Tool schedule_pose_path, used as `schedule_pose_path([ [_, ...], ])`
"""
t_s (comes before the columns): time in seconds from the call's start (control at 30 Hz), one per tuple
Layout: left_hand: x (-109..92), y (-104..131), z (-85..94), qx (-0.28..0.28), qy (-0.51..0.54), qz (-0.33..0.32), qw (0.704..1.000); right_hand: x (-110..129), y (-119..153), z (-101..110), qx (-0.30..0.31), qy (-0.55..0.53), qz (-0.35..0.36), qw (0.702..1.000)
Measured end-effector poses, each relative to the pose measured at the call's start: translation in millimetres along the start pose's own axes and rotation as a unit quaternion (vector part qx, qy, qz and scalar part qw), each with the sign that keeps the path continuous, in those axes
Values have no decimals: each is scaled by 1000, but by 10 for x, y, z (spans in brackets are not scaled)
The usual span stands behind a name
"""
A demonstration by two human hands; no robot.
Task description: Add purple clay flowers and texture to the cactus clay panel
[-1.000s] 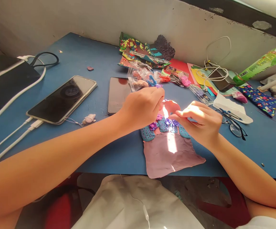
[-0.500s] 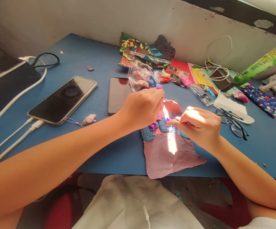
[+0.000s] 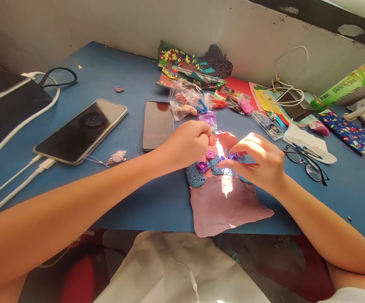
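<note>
A mauve, flat clay sheet (image 3: 220,210) lies at the desk's front edge, with a pink clay part (image 3: 228,138) above it. Across its upper half sit teal clay pieces (image 3: 195,176) dotted with small holes, and purple clay flowers (image 3: 203,167). Over the left of these my left hand (image 3: 195,139) is closed, fingertips pinched together; whatever they may hold is hidden. My right hand (image 3: 258,162) hovers above the right side of the clay, thumb and forefinger apart, with nothing visible between them. A sunlit streak falls on the clay between both hands.
A phone with cables (image 3: 81,130) and a shell-like charm (image 3: 118,156) lie left; a dark tablet-like device (image 3: 158,126) is behind my left wrist. Bagged clay (image 3: 185,103) sits at the back. Eyeglasses (image 3: 308,166) and a green packet (image 3: 349,84) are on the right.
My right thumb and forefinger have parted from a pinch, and that hand has shifted slightly left. My left hand stays closed and has moved slightly down and left, uncovering a purple packet.
</note>
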State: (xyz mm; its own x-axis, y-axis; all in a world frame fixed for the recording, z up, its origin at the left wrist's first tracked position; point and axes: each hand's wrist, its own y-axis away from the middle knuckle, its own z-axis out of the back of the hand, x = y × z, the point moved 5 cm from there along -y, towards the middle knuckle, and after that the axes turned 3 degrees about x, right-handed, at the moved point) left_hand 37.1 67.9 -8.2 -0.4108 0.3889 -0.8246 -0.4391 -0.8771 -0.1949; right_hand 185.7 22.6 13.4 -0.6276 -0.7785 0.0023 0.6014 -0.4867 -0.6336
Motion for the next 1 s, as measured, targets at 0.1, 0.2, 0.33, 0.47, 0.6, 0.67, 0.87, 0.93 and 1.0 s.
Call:
schedule_pose_path([
  [0.1,-32,-8,4,28,23,15,999,-53,-15,8,23,-16,-8,1000],
  [0.2,-72,-4,38,33,37,20,999,-93,-47,19,97,-27,-11,995],
  [0.33,-85,22,61,14,87,33,996,-73,-44,-3,208,-38,-14,977],
  [0.47,-59,40,18,17,93,47,994,-14,-14,-39,219,-22,-16,975],
  [0.6,-40,36,-8,24,83,42,995,42,14,-96,216,16,-5,976],
  [0.67,-33,34,-6,24,65,38,997,62,23,-109,211,33,-2,977],
  [0.87,-24,32,-16,23,49,18,998,123,19,-95,198,37,8,979],
  [0.93,-22,30,-17,23,49,17,998,133,3,-78,189,15,-2,982],
  [1.0,-23,27,-11,22,41,21,999,130,-20,-53,161,-14,-13,987],
])
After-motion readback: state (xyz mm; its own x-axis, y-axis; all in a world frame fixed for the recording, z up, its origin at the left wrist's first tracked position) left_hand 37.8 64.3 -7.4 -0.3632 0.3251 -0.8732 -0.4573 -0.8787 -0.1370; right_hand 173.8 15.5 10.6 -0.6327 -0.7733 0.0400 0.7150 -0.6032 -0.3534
